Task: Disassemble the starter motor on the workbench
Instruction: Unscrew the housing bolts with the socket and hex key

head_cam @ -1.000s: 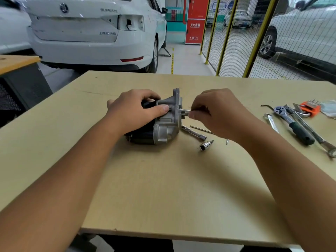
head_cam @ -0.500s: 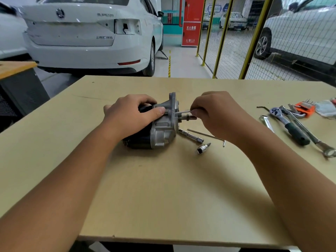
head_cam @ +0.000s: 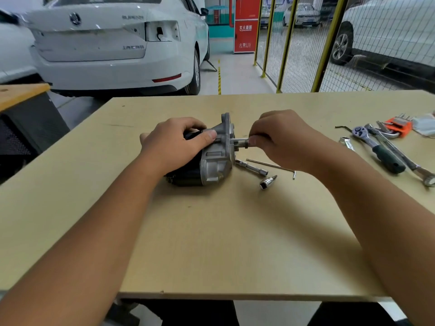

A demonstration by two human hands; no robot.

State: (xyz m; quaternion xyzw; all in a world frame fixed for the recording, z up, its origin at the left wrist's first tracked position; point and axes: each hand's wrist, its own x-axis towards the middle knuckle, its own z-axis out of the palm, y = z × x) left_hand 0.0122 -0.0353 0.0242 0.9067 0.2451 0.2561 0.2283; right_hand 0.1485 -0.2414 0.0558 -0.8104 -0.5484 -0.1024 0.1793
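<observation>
You have bright, even, diffuse light across the table [head_cam: 211, 243], with only soft, faint shadows under your forearms and beside the starter motor [head_cam: 211, 161]. Your wide-angle lens bows straight lines near the edges, most visibly the yellow fence posts [head_cam: 286, 41] and the table's far edge. The white car [head_cam: 106, 48] in the background is slightly soft, with mild glare on its bodywork.

silver-black starter motor [head_cam: 213, 161], tan workbench [head_cam: 223, 243]
</observation>
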